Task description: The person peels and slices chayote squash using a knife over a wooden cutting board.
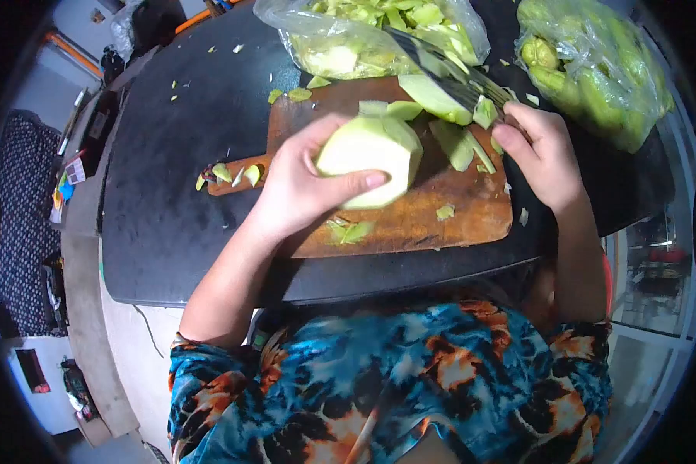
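Holding a pale green, faceted fruit (371,155) in the left hand (298,185) with a wide, rounded grip, pressing the thumb across the near face and curving the fingers round the far side. Supporting it over the middle of a wooden cutting board (472,213), unable to tell whether touching the wood. Gripping a dark-bladed knife (433,66) by the handle in the right hand (545,151) with a narrow, closed grip, pointing the blade up and leftward over the edge of an open clear bag (332,60) of green peelings. Showing a pale slice (433,99) just below the blade and a strip of peel (450,147) between fruit and right hand. Bearing small scraps (352,232) near the board's front edge. Having a second bag (595,85), filled with green produce, at the far right of the dark worktop (185,240)
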Motion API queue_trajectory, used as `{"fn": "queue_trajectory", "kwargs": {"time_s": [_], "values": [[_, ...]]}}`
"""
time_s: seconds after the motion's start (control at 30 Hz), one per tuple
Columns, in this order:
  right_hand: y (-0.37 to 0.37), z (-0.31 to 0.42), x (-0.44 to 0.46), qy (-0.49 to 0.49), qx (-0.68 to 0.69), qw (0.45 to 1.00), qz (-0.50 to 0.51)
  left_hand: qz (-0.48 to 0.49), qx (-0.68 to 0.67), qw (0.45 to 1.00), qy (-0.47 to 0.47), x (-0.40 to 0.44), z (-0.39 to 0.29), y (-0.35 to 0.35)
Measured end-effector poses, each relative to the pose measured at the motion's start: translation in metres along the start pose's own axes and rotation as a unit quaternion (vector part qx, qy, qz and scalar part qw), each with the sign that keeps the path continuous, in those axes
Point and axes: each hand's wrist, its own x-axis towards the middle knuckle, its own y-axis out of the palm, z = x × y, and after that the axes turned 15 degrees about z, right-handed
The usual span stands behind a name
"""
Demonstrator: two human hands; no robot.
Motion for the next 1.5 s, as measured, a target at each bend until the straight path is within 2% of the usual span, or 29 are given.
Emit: {"fn": "queue_trajectory", "kwargs": {"time_s": [0.07, 0.13, 0.17, 0.23, 0.27, 0.3, 0.4, 0.43, 0.5, 0.53, 0.63, 0.7, 0.83, 0.93, 1.03, 1.1, 1.17, 1.23, 1.4, 1.5], "values": [[0.002, 0.024, -0.012, -0.014, 0.007, 0.999, 0.033, -0.056, 0.076, 0.995, 0.030, 0.002, -0.001, 0.005], [0.025, 0.042, -0.009, -0.086, 0.051, 0.995, -0.029, -0.078, 0.230, 0.969, 0.045, 0.005, -0.003, -0.010], [0.032, 0.052, -0.015, -0.064, 0.035, 0.997, -0.010, -0.089, 0.280, 0.955, 0.045, 0.003, -0.002, -0.006], [0.046, 0.069, -0.024, -0.083, -0.041, 0.995, 0.031, -0.095, 0.287, 0.951, 0.067, -0.002, 0.000, 0.001], [0.052, 0.077, -0.027, -0.090, -0.053, 0.994, 0.037, -0.073, 0.190, 0.975, 0.087, -0.002, 0.014, -0.002], [0.059, 0.083, -0.027, -0.097, -0.064, 0.992, 0.043, -0.064, 0.180, 0.977, 0.098, -0.003, 0.011, 0.000], [0.073, 0.088, -0.025, -0.117, -0.098, 0.988, 0.009, -0.028, 0.146, 0.983, 0.108, -0.005, -0.008, -0.001], [0.073, 0.089, -0.025, -0.120, -0.098, 0.988, 0.012, -0.028, 0.194, 0.969, 0.150, -0.005, -0.004, 0.000], [0.072, 0.091, -0.027, -0.126, -0.097, 0.987, 0.019, -0.061, 0.279, 0.943, 0.172, -0.001, 0.000, -0.001], [0.071, 0.092, -0.027, -0.115, -0.090, 0.989, 0.028, -0.078, 0.320, 0.926, 0.183, 0.001, 0.002, -0.002], [0.062, 0.090, -0.022, -0.082, -0.061, 0.994, 0.032, -0.119, 0.265, 0.953, 0.088, -0.012, 0.004, -0.001], [0.062, 0.077, -0.013, -0.075, -0.043, 0.996, -0.016, -0.131, 0.380, 0.915, 0.042, -0.004, -0.005, -0.002], [0.061, 0.080, -0.012, -0.069, -0.095, 0.992, -0.043, -0.137, 0.422, 0.892, 0.084, -0.002, -0.006, -0.001], [0.061, 0.079, -0.014, -0.056, -0.077, 0.994, -0.046, -0.151, 0.447, 0.876, 0.097, 0.000, -0.002, -0.001], [0.055, 0.062, -0.008, 0.084, -0.082, 0.993, -0.024, -0.180, 0.456, 0.857, 0.157, -0.003, -0.010, -0.002], [0.038, 0.035, 0.000, 0.087, 0.056, 0.994, -0.025, -0.151, 0.423, 0.884, 0.130, -0.004, -0.011, -0.009], [0.032, 0.027, -0.003, 0.095, 0.065, 0.993, 0.001, -0.156, 0.366, 0.911, 0.112, 0.002, -0.006, 0.002], [0.026, 0.027, -0.007, 0.110, 0.154, 0.981, 0.035, -0.174, 0.269, 0.944, 0.084, 0.007, -0.010, 0.002], [0.024, 0.023, -0.009, 0.121, 0.293, 0.946, 0.067, -0.045, 0.272, 0.957, -0.094, 0.020, -0.025, 0.005], [0.008, 0.026, -0.015, 0.111, 0.353, 0.929, 0.023, -0.027, 0.311, 0.945, -0.100, 0.049, -0.023, 0.000]]}}
